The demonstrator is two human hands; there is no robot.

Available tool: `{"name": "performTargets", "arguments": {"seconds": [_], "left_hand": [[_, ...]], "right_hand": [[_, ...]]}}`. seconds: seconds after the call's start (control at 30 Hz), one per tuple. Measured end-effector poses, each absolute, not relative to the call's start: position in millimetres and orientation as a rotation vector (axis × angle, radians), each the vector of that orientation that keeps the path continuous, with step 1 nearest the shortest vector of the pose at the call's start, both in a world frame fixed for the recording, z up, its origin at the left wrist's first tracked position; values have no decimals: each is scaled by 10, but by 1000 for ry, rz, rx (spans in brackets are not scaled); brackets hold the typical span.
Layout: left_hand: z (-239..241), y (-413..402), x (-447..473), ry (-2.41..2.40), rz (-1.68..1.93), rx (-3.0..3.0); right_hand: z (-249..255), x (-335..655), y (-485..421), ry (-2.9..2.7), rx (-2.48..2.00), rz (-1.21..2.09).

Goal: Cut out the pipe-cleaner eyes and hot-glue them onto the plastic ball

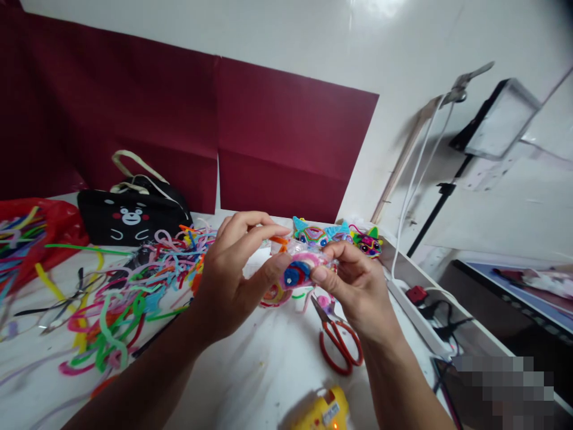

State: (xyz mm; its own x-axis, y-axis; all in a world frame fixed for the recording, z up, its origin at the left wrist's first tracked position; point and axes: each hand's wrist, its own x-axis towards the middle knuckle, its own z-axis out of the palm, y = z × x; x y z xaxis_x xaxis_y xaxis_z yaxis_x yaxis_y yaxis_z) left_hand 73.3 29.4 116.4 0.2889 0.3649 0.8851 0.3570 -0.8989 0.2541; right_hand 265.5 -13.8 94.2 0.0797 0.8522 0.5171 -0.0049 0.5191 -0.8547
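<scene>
Between my two hands, above the white table, is a small pipe-cleaner figure (296, 273) with a blue and red eye, pink loops and an orange tip. My left hand (244, 269) pinches its left side, thumb in front and fingers over the top. The right hand (356, 283) grips its other side between thumb and forefinger. Part of the figure is hidden by my fingers. Just below lie scissors (340, 346) with red handles, their blades pointing toward the figure. Behind it stand finished-looking pipe-cleaner animal faces, one blue-eared (314, 234) and one multicoloured (369, 243).
Loose pipe cleaners (129, 298) are heaped at the left, beside eyeglasses (60, 307), a red bag (54, 239) and a black bag (134, 218). A yellow device (320, 412) with an orange light is at the front. A power strip (421, 316) runs along the right edge.
</scene>
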Motion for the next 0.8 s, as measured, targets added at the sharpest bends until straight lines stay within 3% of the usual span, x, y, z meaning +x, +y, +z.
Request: {"name": "performTargets", "arguments": {"seconds": [0.5, 0.8], "left_hand": [[1188, 283, 727, 592, 1452, 2660], [1138, 439, 768, 604, 1208, 2465]], "right_hand": [[1016, 2719, -201, -1736, -931, 479], [1020, 2727, -119, -1726, -933, 669]]}}
